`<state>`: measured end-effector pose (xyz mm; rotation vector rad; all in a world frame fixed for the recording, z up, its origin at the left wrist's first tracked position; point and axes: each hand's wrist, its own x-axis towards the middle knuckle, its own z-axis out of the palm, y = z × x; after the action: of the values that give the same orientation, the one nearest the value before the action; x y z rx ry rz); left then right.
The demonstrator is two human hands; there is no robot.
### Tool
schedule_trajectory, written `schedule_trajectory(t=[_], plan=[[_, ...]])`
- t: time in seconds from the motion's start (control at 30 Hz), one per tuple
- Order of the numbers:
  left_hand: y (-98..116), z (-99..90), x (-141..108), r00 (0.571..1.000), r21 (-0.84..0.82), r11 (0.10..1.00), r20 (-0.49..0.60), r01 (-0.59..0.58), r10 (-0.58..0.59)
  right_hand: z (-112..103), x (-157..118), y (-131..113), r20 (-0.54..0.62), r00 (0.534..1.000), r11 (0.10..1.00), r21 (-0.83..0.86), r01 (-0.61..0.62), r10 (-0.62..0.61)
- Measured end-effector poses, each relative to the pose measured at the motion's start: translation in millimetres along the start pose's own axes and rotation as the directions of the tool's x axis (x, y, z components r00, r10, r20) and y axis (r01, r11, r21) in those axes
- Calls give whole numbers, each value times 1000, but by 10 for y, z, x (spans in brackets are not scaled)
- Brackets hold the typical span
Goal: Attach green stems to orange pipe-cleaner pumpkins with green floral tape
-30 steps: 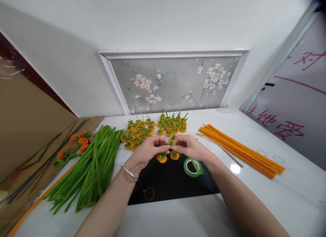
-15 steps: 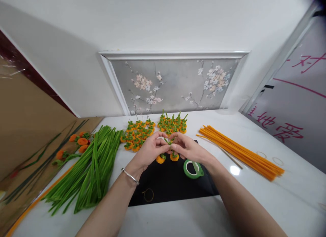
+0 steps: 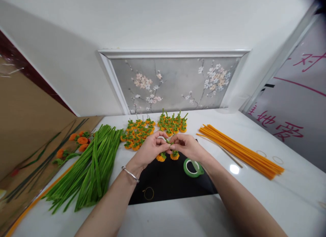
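Observation:
My left hand (image 3: pixel 152 147) and my right hand (image 3: pixel 187 146) meet above a black mat (image 3: pixel 173 186), fingertips pinched together on a short green stem (image 3: pixel 167 140). Below the fingers hang two orange pipe-cleaner flowers with green tops, the left flower (image 3: pixel 161 157) under my left fingertips and the right flower (image 3: pixel 174 155) under my right. Where their stems join is hidden by my fingers. A roll of green tape (image 3: pixel 191 168) lies on the mat by my right wrist. Behind my hands stand two clusters of similar flowers, a left cluster (image 3: pixel 136 133) and a right cluster (image 3: pixel 173 123).
Green pipe cleaners (image 3: pixel 95 165) are heaped on the left, near darker orange flowers (image 3: pixel 83 140) on brown cardboard (image 3: pixel 35 162). To the right lies a bundle of orange pipe cleaners (image 3: pixel 239 150). A thin wire ring (image 3: pixel 148 193) rests on the mat's front. A wall rises behind the white table (image 3: pixel 254 203).
Both hands stay almost in place with small finger movements at the stem. My right fingers have shifted slightly. Nothing on the table has moved.

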<state>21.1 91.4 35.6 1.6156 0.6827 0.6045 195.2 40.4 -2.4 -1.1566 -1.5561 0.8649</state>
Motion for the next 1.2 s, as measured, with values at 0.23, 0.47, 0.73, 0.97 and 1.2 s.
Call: schedule_trajectory(t=[0.23, 0.47, 0.73, 0.97, 1.2], plan=[[84, -24, -2, 999, 130, 991, 36, -43, 38, -22, -18, -62, -47, 997, 993, -101, 61, -66], [90, -19, -34, 992, 334, 935, 11, -121, 124, -6, -38, -125, -77, 992, 978, -194, 82, -98], [113, -50, -55, 990, 386, 916, -37, -109, 134, 21, -44, -200, -49, 981, 937, -307, 164, -188], [123, -33, -60, 987, 294, 946, -40, -137, 156, -2, -39, -201, -54, 979, 937, -304, 170, -195], [148, -36, -55, 997, 145, 987, -30, -64, 69, -19, -40, -229, -56, 966, 924, -312, 222, -251]])
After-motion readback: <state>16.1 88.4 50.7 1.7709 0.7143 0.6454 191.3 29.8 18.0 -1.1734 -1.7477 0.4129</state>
